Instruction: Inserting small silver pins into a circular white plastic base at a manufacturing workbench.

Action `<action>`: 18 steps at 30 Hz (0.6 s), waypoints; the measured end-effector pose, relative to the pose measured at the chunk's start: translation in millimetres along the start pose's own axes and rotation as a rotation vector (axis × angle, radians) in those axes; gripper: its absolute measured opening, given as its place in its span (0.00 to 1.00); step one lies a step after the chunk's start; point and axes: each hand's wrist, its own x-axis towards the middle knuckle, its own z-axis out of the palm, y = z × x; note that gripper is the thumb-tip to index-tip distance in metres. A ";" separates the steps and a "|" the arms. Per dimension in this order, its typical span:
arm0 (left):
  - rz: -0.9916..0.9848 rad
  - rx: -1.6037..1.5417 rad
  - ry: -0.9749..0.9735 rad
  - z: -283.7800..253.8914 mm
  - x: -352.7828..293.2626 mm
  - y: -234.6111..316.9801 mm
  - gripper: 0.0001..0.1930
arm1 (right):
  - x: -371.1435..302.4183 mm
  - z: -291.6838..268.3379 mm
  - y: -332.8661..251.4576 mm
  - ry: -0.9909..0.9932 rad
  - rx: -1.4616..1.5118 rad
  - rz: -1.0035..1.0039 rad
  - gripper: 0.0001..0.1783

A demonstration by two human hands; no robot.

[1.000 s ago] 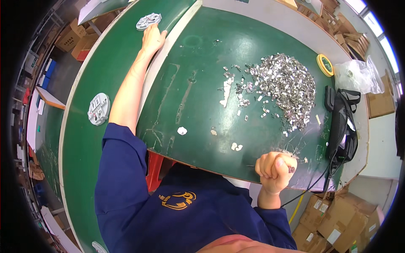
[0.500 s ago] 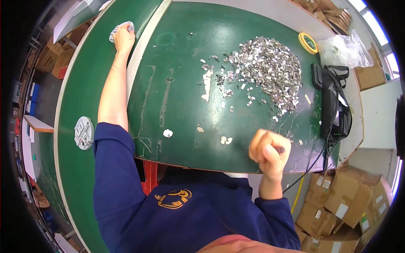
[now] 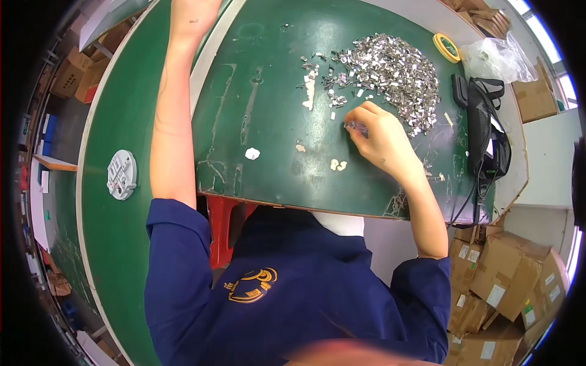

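Note:
My left hand [image 3: 194, 23] reaches far forward over the green strip on the left. Its fingers lie beyond the upper edge, so whatever they touch is hidden. Over the table, my right hand [image 3: 379, 137] is closed around a short rod-like thing [image 3: 359, 127], mostly covered by the fingers. Just beyond that hand spreads a large heap of small silvery metal pieces [image 3: 397, 76], with several strays on its left side. A round light-grey plastic part [image 3: 122, 175] with a moulded surface lies on the green strip, left of my left forearm.
A pale raised strip [image 3: 210, 58] divides the green table [image 3: 274, 177] from the strip. White scraps [image 3: 252, 154] dot the table. Along the right side are a yellow ring-shaped roll [image 3: 447, 47], a clear plastic bag [image 3: 500, 61] and a black bag [image 3: 488, 134] with a cable. Cardboard boxes [image 3: 506, 274] stand lower right.
My left hand has moved farther forward, its fingers leaving the view along with the grey part under them. My right hand has swung forward from the table's near edge towards the metal heap.

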 end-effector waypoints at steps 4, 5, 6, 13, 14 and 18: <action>0.001 -0.142 -0.038 -11.8 -31.3 59.5 0.10 | -2.9 4.4 0.7 0.018 -0.032 0.029 0.08; -0.031 -0.133 -0.051 -19.3 -43.8 75.0 0.10 | -2.9 4.8 0.8 0.028 -0.043 0.021 0.08; 0.011 -0.072 -0.085 -25.8 -56.5 74.4 0.11 | -4.2 5.6 0.6 0.029 -0.047 0.019 0.08; 0.123 -0.072 -0.344 -57.9 -149.5 112.5 0.13 | -9.0 8.2 -6.7 0.038 -0.114 0.028 0.08; 0.075 -0.076 -0.419 -61.3 -160.6 113.9 0.14 | -9.4 8.2 -7.0 0.034 -0.113 0.029 0.08; 0.093 -0.122 -0.553 -56.2 -193.8 100.7 0.14 | -5.5 9.6 -4.8 0.068 -0.079 0.039 0.09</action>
